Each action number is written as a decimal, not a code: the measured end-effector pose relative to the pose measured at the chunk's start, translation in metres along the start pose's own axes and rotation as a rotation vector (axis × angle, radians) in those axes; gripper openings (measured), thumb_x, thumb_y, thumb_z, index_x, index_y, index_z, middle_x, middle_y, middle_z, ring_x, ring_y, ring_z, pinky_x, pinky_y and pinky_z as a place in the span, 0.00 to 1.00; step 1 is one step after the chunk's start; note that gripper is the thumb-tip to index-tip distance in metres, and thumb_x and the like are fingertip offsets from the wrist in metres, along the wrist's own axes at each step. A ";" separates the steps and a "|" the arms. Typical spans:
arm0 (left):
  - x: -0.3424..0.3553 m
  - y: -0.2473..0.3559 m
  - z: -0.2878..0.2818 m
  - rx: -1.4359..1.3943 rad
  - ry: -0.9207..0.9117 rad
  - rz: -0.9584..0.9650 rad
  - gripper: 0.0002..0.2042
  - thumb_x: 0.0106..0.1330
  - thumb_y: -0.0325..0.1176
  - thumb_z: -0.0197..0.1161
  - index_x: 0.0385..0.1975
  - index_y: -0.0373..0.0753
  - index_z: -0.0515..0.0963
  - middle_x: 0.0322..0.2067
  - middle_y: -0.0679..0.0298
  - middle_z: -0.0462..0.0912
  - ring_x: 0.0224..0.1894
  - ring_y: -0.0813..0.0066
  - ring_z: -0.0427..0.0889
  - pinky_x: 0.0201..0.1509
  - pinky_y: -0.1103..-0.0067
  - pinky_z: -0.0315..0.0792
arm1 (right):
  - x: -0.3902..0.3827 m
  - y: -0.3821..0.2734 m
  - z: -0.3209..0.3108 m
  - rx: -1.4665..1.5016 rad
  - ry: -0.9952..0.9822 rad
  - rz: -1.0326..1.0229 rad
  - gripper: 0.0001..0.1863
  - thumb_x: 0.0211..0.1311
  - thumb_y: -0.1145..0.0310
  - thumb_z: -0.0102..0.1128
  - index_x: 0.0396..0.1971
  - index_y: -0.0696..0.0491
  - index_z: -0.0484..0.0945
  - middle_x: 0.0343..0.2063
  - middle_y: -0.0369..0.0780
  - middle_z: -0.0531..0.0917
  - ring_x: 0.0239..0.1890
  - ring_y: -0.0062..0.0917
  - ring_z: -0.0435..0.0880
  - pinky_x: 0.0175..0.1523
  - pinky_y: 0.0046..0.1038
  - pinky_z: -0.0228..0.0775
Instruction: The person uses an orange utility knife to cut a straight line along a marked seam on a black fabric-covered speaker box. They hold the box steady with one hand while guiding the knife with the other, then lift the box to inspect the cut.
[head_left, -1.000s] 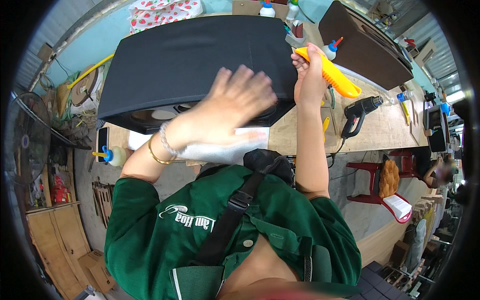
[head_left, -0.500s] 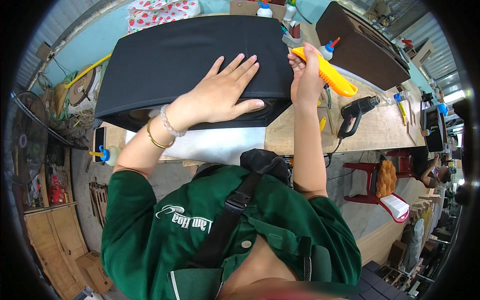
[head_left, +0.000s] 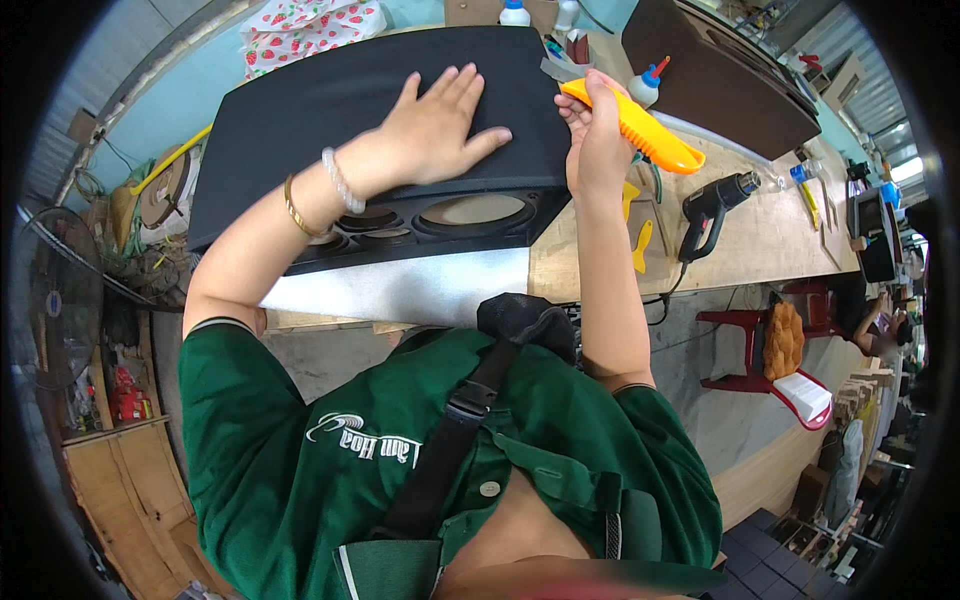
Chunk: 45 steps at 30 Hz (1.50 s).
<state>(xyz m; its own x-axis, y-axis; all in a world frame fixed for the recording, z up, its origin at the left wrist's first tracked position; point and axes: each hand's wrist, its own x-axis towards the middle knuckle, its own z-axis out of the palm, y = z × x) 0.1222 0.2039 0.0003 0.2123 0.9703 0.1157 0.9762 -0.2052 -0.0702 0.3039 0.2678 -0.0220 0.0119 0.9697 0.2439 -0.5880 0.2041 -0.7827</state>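
A large black-covered speaker cabinet [head_left: 300,125] lies on the workbench, its side with several round openings [head_left: 475,210] facing me. My left hand [head_left: 435,130] rests flat on the cabinet's top, fingers stretched toward the far edge and thumb out to the right. By the cabinet's right end, my right hand [head_left: 600,145] is closed around an orange utility knife [head_left: 660,140]. Its thick end points right, and its narrow end is by my fingertips at the cabinet's far right corner. Whether the blade is out, I cannot tell.
Right of the cabinet lie a black heat gun [head_left: 712,215] with a cord and a yellow scraper [head_left: 642,245]. A brown cabinet [head_left: 700,75] and a red-tipped glue bottle [head_left: 645,88] stand behind. A white sheet [head_left: 430,285] lies along the bench front; a red stool [head_left: 740,350] stands beyond.
My left hand has slid back from the cabinet's front edge onto its top, uncovering more of the round openings. My right hand with the utility knife has shifted slightly up and left in view.
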 end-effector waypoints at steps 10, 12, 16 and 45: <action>0.001 0.023 -0.001 -0.021 0.029 -0.175 0.47 0.71 0.67 0.38 0.69 0.22 0.55 0.71 0.37 0.54 0.76 0.47 0.49 0.76 0.51 0.44 | 0.000 0.001 -0.001 0.015 0.010 0.008 0.13 0.67 0.65 0.61 0.45 0.57 0.75 0.33 0.40 0.82 0.33 0.24 0.83 0.44 0.25 0.75; -0.001 0.029 0.001 -0.027 -0.010 -0.132 0.47 0.72 0.67 0.37 0.70 0.22 0.55 0.71 0.37 0.54 0.76 0.47 0.49 0.77 0.51 0.41 | -0.001 0.000 0.000 0.031 -0.001 0.012 0.14 0.67 0.65 0.62 0.46 0.57 0.75 0.33 0.40 0.82 0.33 0.24 0.83 0.44 0.25 0.75; -0.005 0.028 0.004 -0.025 0.048 -0.129 0.45 0.72 0.66 0.36 0.70 0.24 0.56 0.73 0.44 0.54 0.77 0.50 0.48 0.76 0.48 0.39 | -0.003 -0.003 0.005 0.048 0.026 0.001 0.15 0.67 0.64 0.62 0.47 0.57 0.74 0.33 0.40 0.82 0.33 0.24 0.83 0.44 0.25 0.75; -0.085 0.039 -0.022 -0.284 0.018 0.122 0.38 0.70 0.55 0.54 0.71 0.32 0.59 0.73 0.49 0.57 0.76 0.49 0.52 0.76 0.51 0.44 | 0.017 0.065 -0.350 -2.137 -0.336 0.088 0.13 0.67 0.74 0.48 0.51 0.49 0.70 0.47 0.52 0.75 0.40 0.50 0.85 0.41 0.45 0.80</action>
<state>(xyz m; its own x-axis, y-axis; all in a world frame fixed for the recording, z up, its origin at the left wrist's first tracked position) 0.1430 0.1108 0.0096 0.3272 0.9343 0.1413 0.9161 -0.3503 0.1952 0.5489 0.3448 -0.2691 -0.2019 0.9777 0.0583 0.9791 0.2031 -0.0150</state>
